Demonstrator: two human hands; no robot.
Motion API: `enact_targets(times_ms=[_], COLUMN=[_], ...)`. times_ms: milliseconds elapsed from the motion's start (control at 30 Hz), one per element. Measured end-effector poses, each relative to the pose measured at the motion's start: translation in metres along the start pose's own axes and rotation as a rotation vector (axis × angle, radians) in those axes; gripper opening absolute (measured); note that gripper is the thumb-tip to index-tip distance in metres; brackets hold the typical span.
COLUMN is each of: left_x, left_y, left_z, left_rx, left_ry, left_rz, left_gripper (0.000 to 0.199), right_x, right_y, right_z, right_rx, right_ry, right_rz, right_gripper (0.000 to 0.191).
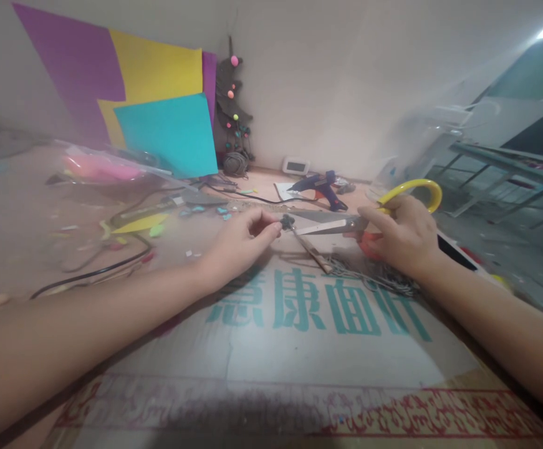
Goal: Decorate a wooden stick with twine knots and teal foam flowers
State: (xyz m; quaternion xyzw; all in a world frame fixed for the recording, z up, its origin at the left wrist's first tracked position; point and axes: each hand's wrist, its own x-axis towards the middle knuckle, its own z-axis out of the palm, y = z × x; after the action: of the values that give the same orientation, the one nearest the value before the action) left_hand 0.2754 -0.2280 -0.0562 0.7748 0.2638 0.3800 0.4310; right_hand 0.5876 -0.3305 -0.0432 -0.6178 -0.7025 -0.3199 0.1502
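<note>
My left hand (245,243) pinches a small dark green piece (287,221) between thumb and fingertips, near the middle of the table. My right hand (399,234) is closed round the handles of a pair of scissors (322,224), one handle yellow and the other orange-red. The blades point left and stand slightly apart, with their tips beside the dark green piece. Just below the blades lies a thin brown stick (315,252), slanting toward a bundle of grey strings (378,277) under my right hand.
A blue glue gun (320,186) and a small white device (295,165) are at the back. Coloured sheets (168,134) lean on the wall, beside a dark decoration with small balls (234,93). A black cable (98,271), scraps and a plastic bag (103,168) lie left.
</note>
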Motion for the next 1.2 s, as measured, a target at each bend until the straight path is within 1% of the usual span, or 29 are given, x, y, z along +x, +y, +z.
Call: enact_targets(times_ms=[100,233,467,667,900,1100,1200], left_x=[0.000,0.001,0.000,0.000,0.000,0.000,-0.001], left_y=[-0.001,-0.003,-0.002,-0.001,-0.002,-0.002,-0.002], left_z=[0.000,-0.001,0.000,0.000,0.000,0.002,0.001], left_rx=[0.000,-0.033,-0.068,-0.096,-0.120,-0.108,-0.109], left_ry=[-0.023,-0.055,-0.069,-0.092,-0.091,-0.092,-0.093], left_rz=[-0.002,-0.007,-0.022,-0.037,-0.053,-0.053,-0.052], left_gripper=[0.016,0.017,0.017,0.018,0.017,0.015,0.014], right_x=[0.001,0.004,0.005,0.004,0.005,0.005,0.006], right_y=[-0.005,-0.012,-0.014,-0.015,-0.015,-0.015,-0.017], right_z=[-0.004,-0.008,-0.008,-0.009,-0.010,-0.014,-0.016], right_rx=[-0.102,-0.109,-0.177,-0.166,-0.078,-0.126,-0.109], right_ry=[0.050,0.036,0.116,0.084,0.054,0.000,0.011], right_rz=[-0.039,-0.016,-0.057,-0.050,0.020,0.026,0.026], right_gripper=[0.034,0.031,0.030,0.033,0.031,0.033,0.033])
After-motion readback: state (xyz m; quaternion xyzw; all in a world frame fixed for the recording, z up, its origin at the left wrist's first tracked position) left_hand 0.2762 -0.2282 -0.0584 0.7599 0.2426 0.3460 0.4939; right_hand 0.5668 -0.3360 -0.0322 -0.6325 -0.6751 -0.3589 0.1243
